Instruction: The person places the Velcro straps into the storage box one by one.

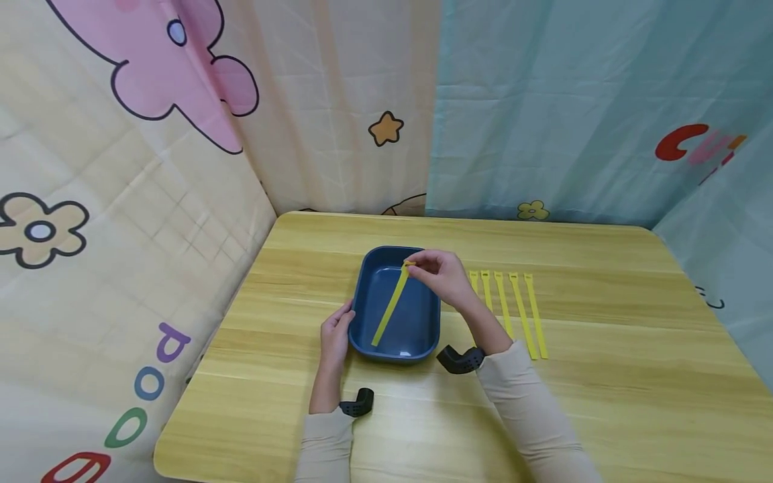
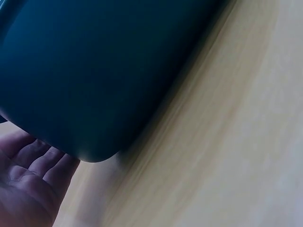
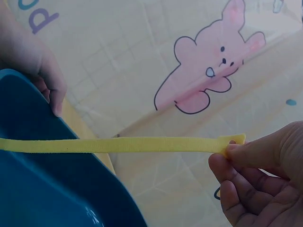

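My right hand (image 1: 443, 275) pinches the slotted head of a yellow hook-and-loop cable tie (image 1: 389, 310) between thumb and fingertips. The strap slants down over the inside of a dark blue rectangular tray (image 1: 366, 268). In the right wrist view the tie (image 3: 142, 145) stretches flat across the tray's rim. My left hand (image 1: 335, 335) is at the tray's left side, its fairly straight fingers against the outer wall. The left wrist view shows the palm and fingers (image 2: 42, 158), with the fingertips hidden behind the tray (image 2: 94, 80).
Several more yellow cable ties (image 1: 522, 315) lie side by side on the wooden table (image 1: 628, 322), right of the tray, partly behind my right forearm. Printed curtains (image 1: 338, 100) hang behind the table and at its sides. Black wrist cameras (image 1: 460, 360) sit on both wrists.
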The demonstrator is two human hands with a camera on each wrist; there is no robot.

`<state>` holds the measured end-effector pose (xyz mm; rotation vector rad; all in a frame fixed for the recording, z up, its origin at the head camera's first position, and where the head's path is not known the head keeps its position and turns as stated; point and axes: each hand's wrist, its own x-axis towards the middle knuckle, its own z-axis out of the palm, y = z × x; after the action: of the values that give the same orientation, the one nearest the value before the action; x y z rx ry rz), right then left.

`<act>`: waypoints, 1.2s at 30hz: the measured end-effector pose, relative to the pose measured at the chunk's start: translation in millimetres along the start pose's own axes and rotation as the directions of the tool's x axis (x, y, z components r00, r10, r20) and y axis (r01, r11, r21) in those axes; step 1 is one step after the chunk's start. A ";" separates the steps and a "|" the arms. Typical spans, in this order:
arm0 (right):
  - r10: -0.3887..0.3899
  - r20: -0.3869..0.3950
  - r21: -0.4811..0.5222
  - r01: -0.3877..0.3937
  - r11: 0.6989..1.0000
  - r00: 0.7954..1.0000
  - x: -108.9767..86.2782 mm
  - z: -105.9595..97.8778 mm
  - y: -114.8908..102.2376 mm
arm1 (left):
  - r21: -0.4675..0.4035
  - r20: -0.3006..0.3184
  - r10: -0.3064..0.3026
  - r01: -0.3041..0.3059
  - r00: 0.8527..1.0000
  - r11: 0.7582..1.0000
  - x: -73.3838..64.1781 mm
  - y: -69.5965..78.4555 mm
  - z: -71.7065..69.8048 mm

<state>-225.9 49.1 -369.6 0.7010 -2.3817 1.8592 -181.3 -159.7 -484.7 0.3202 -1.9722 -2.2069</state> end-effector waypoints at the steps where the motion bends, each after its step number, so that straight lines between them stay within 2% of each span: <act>1: 0.001 0.001 -0.002 -0.001 1.000 1.000 1.3 0.3 3.7 | 0.003 -0.002 -0.002 0.002 1.000 1.000 0.0 -0.1 0.3; 5: 0.012 0.014 0.004 -0.012 1.000 1.000 6.4 2.7 11.1 | 0.004 -0.002 -0.003 0.003 1.000 1.000 -0.4 -0.1 0.3; 11: 0.108 0.054 0.011 -0.109 0.994 0.993 16.8 11.6 6.4 | -0.013 0.003 0.013 -0.013 1.000 1.000 0.2 0.5 -1.1; 15: 0.161 0.050 -0.027 -0.160 0.987 0.986 20.0 16.8 1.3 | -0.028 -0.014 -0.013 0.012 1.000 1.000 1.2 0.3 -0.3; 22: 0.191 0.052 -0.030 -0.190 0.981 0.980 36.6 22.4 34.3 | -0.028 -0.017 -0.019 0.019 1.000 0.999 0.7 2.2 1.2; 30: 0.269 0.044 -0.009 -0.269 0.963 0.962 50.4 34.2 48.6 | -0.021 -0.034 -0.022 0.021 0.999 1.000 3.0 2.2 -0.3; 36: 0.347 0.051 0.054 -0.349 0.935 0.937 52.8 38.1 53.7 | -0.018 -0.016 -0.015 0.015 1.000 1.000 1.9 0.1 0.6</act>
<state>-284.1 6.2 -413.4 0.3358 -2.6259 2.0701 -183.2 -159.7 -484.6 0.3505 -1.9464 -2.2225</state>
